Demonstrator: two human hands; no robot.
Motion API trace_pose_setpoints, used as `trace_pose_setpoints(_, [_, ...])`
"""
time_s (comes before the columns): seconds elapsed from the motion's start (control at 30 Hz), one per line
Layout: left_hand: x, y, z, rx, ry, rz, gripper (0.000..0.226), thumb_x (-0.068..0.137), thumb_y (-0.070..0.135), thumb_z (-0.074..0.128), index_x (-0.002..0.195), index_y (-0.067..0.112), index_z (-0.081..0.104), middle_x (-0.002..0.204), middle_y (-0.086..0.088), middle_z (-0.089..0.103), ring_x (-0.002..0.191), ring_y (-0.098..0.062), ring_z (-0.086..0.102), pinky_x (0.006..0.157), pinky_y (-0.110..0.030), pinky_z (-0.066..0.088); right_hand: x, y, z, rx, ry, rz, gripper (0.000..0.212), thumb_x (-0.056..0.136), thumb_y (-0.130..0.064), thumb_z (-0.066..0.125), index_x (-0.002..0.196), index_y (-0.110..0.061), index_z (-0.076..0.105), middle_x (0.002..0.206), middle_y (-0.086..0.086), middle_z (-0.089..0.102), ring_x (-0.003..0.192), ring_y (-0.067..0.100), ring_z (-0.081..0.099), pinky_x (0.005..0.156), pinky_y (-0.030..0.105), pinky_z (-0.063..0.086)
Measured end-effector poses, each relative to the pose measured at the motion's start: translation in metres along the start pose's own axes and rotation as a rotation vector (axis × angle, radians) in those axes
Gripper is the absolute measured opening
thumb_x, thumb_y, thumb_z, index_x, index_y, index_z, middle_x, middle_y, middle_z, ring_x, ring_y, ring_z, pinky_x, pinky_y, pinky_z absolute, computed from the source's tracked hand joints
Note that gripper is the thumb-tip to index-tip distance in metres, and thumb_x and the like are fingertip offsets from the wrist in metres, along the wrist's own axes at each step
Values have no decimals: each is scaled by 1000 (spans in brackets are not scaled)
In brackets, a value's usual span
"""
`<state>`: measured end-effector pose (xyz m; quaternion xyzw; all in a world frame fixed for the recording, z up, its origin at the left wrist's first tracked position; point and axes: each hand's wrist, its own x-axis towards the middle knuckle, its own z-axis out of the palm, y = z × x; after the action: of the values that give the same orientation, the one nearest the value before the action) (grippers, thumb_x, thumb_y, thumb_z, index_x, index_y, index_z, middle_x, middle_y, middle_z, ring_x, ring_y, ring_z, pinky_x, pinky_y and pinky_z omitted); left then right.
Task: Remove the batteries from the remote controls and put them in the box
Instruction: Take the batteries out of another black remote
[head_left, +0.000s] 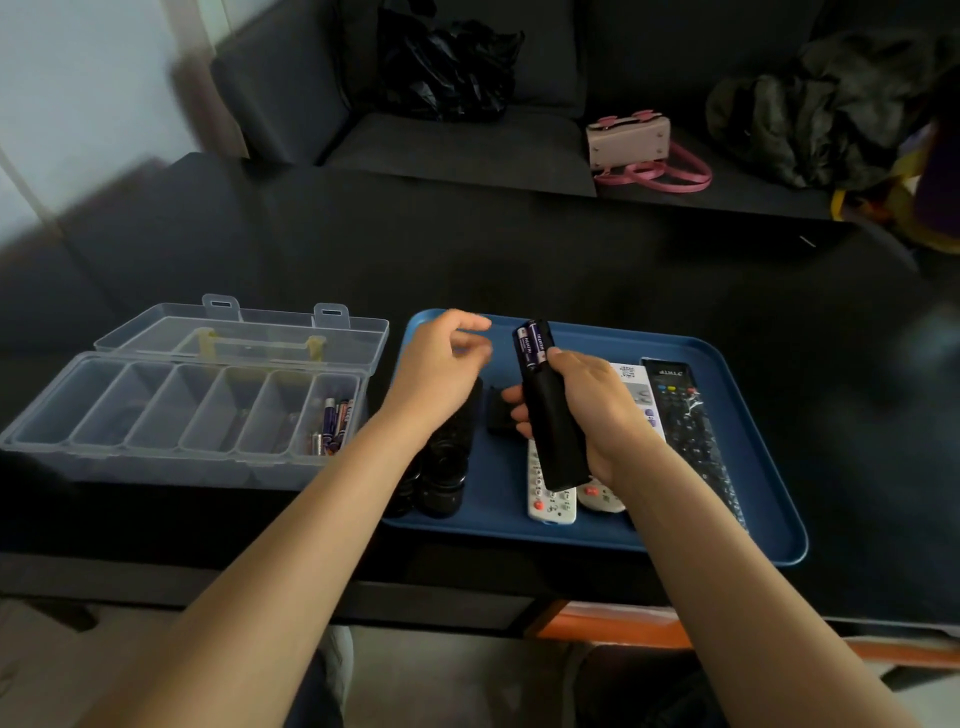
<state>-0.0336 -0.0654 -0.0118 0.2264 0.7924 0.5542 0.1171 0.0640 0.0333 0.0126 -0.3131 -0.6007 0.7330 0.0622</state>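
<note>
right hand (582, 410) grips a black remote (550, 415) mid-frame, above the blue tray (753, 415). remote's long axis runs near vertical in frame, top end tilted slightly left, back side facing camera, cover off. two purple batteries (533, 345) sit side by side in the open bay at its upper end, parallel to the remote's axis. thumb tip rests just beside their lower ends.

left hand (441, 364) hovers left of the remote, holding nothing, fingers loosely curled, fingertips close to the batteries but apart.

clear box (182, 410) at left of frame, lid open toward the back, six long compartments; loose batteries (332, 426) lie only in the rightmost one. box's right edge sits just beside the tray's left rim, under the left forearm.

on the tray: white remote (550, 499) under the held one, black keypad remote (691, 415) along the right side, dark remote (447, 467) at left under the left wrist, small black cover (498, 413) between the hands. open tray floor at the upper middle and upper right.
</note>
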Motion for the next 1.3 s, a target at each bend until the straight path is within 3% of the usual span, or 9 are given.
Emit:
trace_pose_setpoints(0.1, [1, -4, 4, 380, -70, 155, 38, 86, 1, 54, 122, 13, 56, 119, -3, 60, 110, -16, 54, 87, -15, 38, 3, 1, -3, 0, 26, -12, 27, 103, -25, 33, 92, -10, 52, 77, 17, 63, 58, 21, 57, 56, 30, 50])
trace_pose_setpoints(0.23, [0, -9, 12, 707, -346, 176, 59, 84, 10, 58, 139, 17, 38, 142, -4, 41, 133, -22, 30, 105, -33, 30, 2, 1, -9, -13, 27, -16, 29, 103, -24, 32, 90, -10, 53, 76, 17, 64, 56, 21, 57, 53, 28, 51])
trace_pose_setpoints(0.43, [1, -13, 24, 898, -383, 297, 20, 79, 28, 64, 95, 19, 55, 103, -5, 58, 105, -26, 50, 75, -33, 37, 2, 1, -13, -17, 39, 4, 32, 103, -24, 32, 87, -6, 53, 78, 18, 63, 55, 21, 57, 53, 29, 51])
trace_pose_setpoints(0.57, [3, -11, 22, 772, -315, 229, 52, 79, 26, 67, 127, 18, 49, 123, -7, 44, 119, -26, 39, 94, -32, 33, 4, 3, -14, -30, 37, 7, 29, 103, -23, 31, 93, -6, 53, 80, 20, 63, 56, 21, 56, 53, 29, 49])
trace_pose_setpoints(0.73, [0, 0, 10, 499, -178, 236, 74, 68, 19, 80, 132, 16, 44, 123, -8, 35, 108, -16, 43, 85, -12, 28, 6, 3, -11, -22, 32, 21, 27, 103, -25, 32, 94, -9, 52, 78, 17, 63, 57, 20, 58, 55, 30, 51])
trace_pose_setpoints(0.83, [-2, 6, 5, 356, -154, 165, 82, 65, 15, 82, 136, 15, 40, 119, -3, 35, 106, -11, 45, 91, -16, 34, 7, 2, -11, 57, 15, 26, 28, 103, -25, 33, 95, -8, 54, 74, 16, 65, 54, 19, 59, 52, 29, 52])
trace_pose_setpoints(0.97, [-5, 11, 0, 310, -186, 198, 41, 72, 4, 75, 111, 11, 64, 97, 3, 47, 90, -6, 53, 79, -7, 41, 8, 4, -9, 94, -9, 21, 31, 103, -24, 32, 99, -6, 57, 66, 14, 66, 53, 19, 58, 49, 26, 51])
trace_pose_setpoints(1.03, [-8, 10, -1, 397, -204, 254, 24, 79, 4, 69, 102, 6, 67, 101, -3, 53, 90, -7, 48, 79, -14, 41, 8, 6, -7, 105, -17, 30, 32, 103, -24, 31, 102, -5, 56, 66, 13, 67, 54, 19, 58, 50, 26, 52])
trace_pose_setpoints(1.3, [-14, 4, 0, 347, -567, 181, 29, 95, 23, 48, 123, 29, 50, 102, -5, 65, 97, -19, 60, 87, -41, 46, 10, 4, -13, 85, -34, 50, 30, 102, -22, 34, 98, -5, 59, 75, 16, 61, 55, 19, 57, 51, 30, 50])
